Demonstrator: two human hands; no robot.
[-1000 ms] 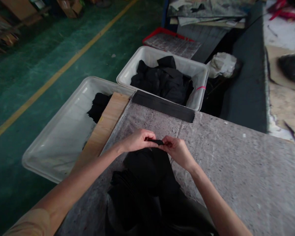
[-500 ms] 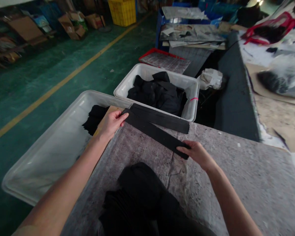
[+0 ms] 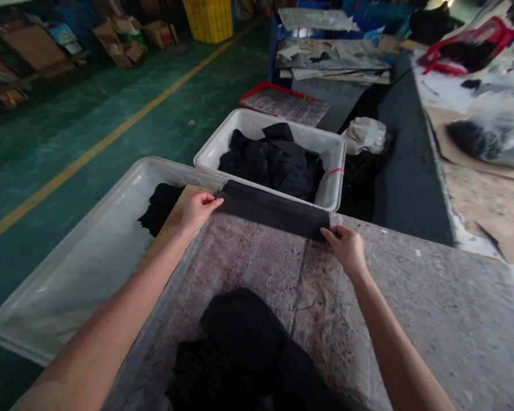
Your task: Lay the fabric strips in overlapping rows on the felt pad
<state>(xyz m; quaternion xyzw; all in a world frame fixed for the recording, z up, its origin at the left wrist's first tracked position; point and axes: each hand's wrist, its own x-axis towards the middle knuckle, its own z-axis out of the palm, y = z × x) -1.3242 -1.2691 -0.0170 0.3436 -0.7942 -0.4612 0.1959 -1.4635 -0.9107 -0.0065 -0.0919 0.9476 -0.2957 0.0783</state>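
Currently: black strip (image 3: 268, 209) laid along the far edge of the worktable (image 3: 257, 257), pinched at both ends.
Left hand (image 3: 197, 212) grips its left end between thumb and fingers; right hand (image 3: 346, 246) pinches the right end near its lower corner. Dark cloth heap (image 3: 244, 331) nearer the body, same tabletop. Beyond the edge, white tub (image 3: 339, 191) of black pieces (image 3: 269, 160); off left, larger pale tub (image 3: 68, 279).

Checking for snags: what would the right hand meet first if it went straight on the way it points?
The right hand would first meet the black strip it pinches; beyond, probably the rim of the farther white bin, though height and depth are unclear.
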